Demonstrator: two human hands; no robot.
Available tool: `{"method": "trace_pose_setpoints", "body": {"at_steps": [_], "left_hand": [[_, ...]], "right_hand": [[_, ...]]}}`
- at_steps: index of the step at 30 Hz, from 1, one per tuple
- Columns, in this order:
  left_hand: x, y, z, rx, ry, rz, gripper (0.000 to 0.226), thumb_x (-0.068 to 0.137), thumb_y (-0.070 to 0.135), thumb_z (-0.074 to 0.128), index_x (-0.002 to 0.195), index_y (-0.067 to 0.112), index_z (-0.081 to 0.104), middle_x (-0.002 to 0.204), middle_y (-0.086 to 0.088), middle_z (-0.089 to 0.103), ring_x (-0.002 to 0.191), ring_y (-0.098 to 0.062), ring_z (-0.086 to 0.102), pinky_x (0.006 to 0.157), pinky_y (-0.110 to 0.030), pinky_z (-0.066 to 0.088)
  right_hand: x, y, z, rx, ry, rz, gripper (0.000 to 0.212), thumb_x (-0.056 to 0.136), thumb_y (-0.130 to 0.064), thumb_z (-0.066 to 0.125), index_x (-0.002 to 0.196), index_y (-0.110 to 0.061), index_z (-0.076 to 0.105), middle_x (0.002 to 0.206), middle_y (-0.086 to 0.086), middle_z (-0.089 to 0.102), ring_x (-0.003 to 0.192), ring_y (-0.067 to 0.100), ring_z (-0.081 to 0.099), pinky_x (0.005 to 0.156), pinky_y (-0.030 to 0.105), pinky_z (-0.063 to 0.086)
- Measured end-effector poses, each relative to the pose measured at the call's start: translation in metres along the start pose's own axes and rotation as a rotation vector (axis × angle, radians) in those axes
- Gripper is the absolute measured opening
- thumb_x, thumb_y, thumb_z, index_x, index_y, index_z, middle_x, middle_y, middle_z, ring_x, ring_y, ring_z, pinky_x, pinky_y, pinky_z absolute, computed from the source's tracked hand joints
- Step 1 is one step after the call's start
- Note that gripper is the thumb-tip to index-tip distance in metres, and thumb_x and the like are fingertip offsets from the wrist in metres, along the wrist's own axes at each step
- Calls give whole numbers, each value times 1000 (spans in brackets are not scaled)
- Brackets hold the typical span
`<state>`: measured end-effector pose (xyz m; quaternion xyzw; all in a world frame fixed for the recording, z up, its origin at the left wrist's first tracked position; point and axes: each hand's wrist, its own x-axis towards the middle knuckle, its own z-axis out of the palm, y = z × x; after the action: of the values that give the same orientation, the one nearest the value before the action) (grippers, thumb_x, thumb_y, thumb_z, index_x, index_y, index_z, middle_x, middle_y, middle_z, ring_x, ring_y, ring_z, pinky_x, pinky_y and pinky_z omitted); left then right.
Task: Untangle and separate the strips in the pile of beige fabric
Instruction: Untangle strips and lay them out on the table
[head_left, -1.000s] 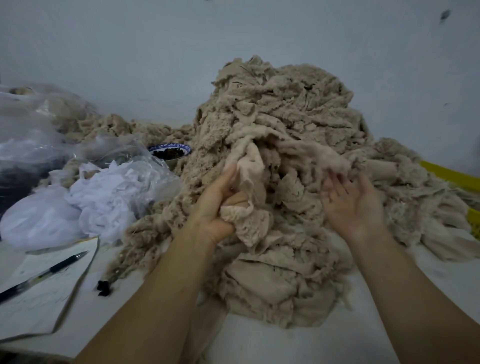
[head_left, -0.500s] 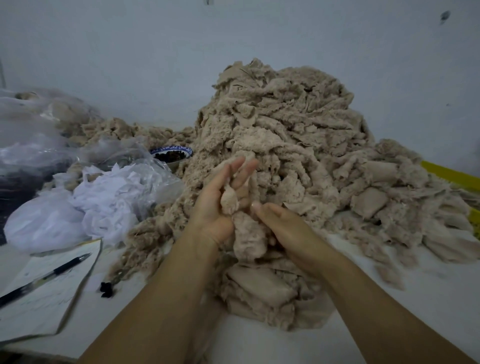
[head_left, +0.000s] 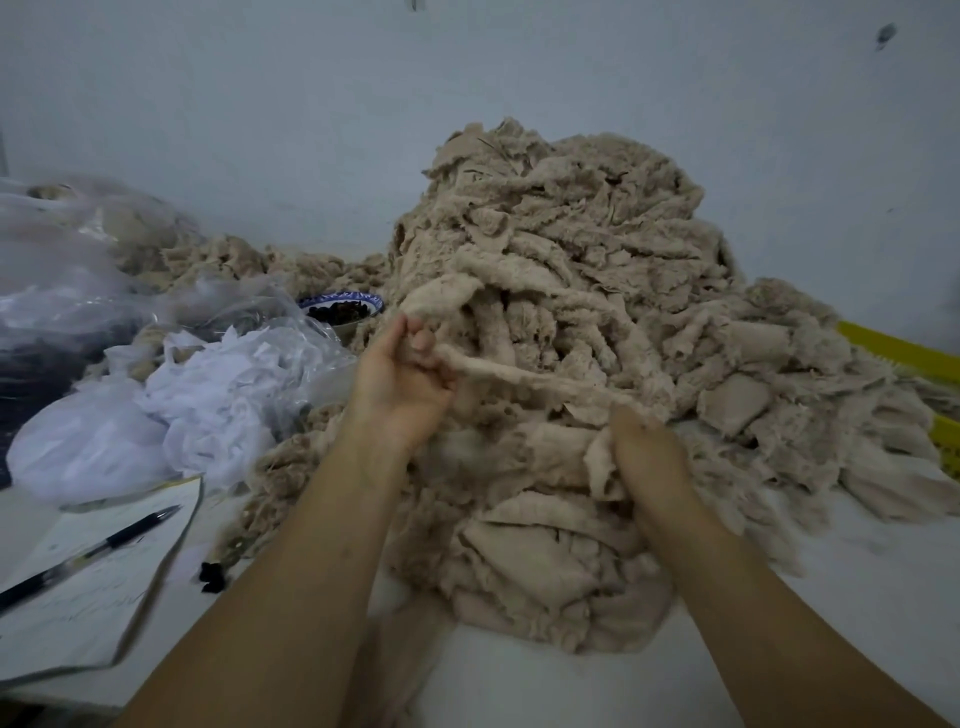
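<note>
1. Two bare hands work at the front of the beige pile (head_left: 571, 249), which is heaped on a white table (head_left: 857, 613).
2. Left hand (head_left: 400, 382) (palm towards the camera) has its fingers curled tight round one strip (head_left: 519, 375), stretched taut across to the right hand (head_left: 647, 454).
3. Right hand shows its back; its fingers curl down over the strip's other end, tips buried in cloth.
4. Pen (head_left: 96, 551), paper (head_left: 104, 608) and white bags (head_left: 218, 410) lie to the left.

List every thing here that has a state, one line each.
left hand, grips one end of the strip
right hand, grips the strip's other end
strip, stretched between both hands
pile of beige fabric, heaped, tangled
pen, lying on the paper
bowl, upright, holds dark contents
plastic bag, crumpled, holding white material
</note>
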<state>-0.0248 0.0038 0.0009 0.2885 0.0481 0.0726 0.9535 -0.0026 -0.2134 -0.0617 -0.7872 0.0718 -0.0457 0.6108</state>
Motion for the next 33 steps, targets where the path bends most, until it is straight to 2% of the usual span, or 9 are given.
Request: {"method": "trace_pose_setpoints", "body": {"at_steps": [2, 5, 9, 14, 17, 22, 24, 29, 33], "left_hand": [[3, 0, -7, -4, 29, -16, 34, 102, 35, 45, 71, 24, 52, 58, 9, 44, 50, -7, 37, 65, -24, 31], [7, -8, -16, -33, 48, -56, 36, 104, 32, 42, 70, 23, 50, 58, 8, 41, 48, -8, 33, 59, -23, 30], [10, -20, -18, 11, 119, -44, 37, 107, 29, 36, 74, 21, 51, 48, 7, 36, 39, -7, 26, 53, -20, 26], [-1, -52, -4, 273, 93, -126, 40, 109, 32, 32, 79, 18, 53, 46, 7, 36, 38, -6, 26, 55, -23, 23], [-9, -70, 11, 356, 48, -169, 44, 106, 39, 37, 74, 15, 56, 49, 6, 43, 39, -7, 38, 42, -20, 34], [-19, -88, 15, 862, 171, -167, 32, 103, 36, 43, 97, 14, 65, 76, 0, 69, 64, -13, 64, 55, -24, 48], [-24, -88, 9, 1040, 146, -177, 35, 103, 35, 43, 88, 12, 64, 63, -2, 65, 57, -17, 62, 54, -24, 49], [-37, -98, 4, 1475, -16, -103, 43, 102, 37, 42, 69, 20, 64, 67, 4, 66, 74, -17, 61, 73, -32, 49], [-33, -87, 2, 856, 57, -32, 44, 107, 40, 29, 96, 25, 69, 91, 12, 72, 87, -7, 65, 75, -26, 51]], "right_hand": [[13, 6, -11, 215, 99, 152, 32, 96, -37, 46, 85, -11, 61, 90, 15, 68, 82, 33, 64, 80, 45, 56], [27, 15, -26, 421, 158, 291, 33, 98, -40, 47, 98, -10, 59, 86, 12, 63, 60, 25, 58, 49, 29, 49], [26, 18, -41, 343, -33, 362, 35, 101, -41, 47, 114, -9, 58, 80, 13, 61, 57, 25, 56, 42, 25, 41], [4, -15, -28, -28, 2, -245, 42, 91, -41, 49, 132, -31, 45, 137, -6, 45, 112, 7, 49, 89, 31, 41], [-17, -41, -1, -94, -205, -405, 60, 77, -73, 38, 122, -35, 55, 111, -26, 58, 93, -18, 53, 79, 21, 40], [-14, -36, 27, 42, -571, 38, 51, 89, -67, 53, 75, -22, 72, 69, 3, 73, 66, 17, 71, 69, 30, 57], [-9, -34, 29, 146, -533, 198, 44, 92, -49, 59, 80, -7, 68, 58, 13, 63, 49, 26, 62, 51, 28, 53], [10, -26, 22, 365, -213, 235, 30, 100, -29, 52, 115, -7, 67, 81, 7, 72, 66, 22, 67, 54, 26, 54], [20, -17, 8, 629, -115, 427, 43, 106, -35, 40, 130, -5, 59, 108, 14, 72, 91, 29, 71, 77, 40, 61]]}}
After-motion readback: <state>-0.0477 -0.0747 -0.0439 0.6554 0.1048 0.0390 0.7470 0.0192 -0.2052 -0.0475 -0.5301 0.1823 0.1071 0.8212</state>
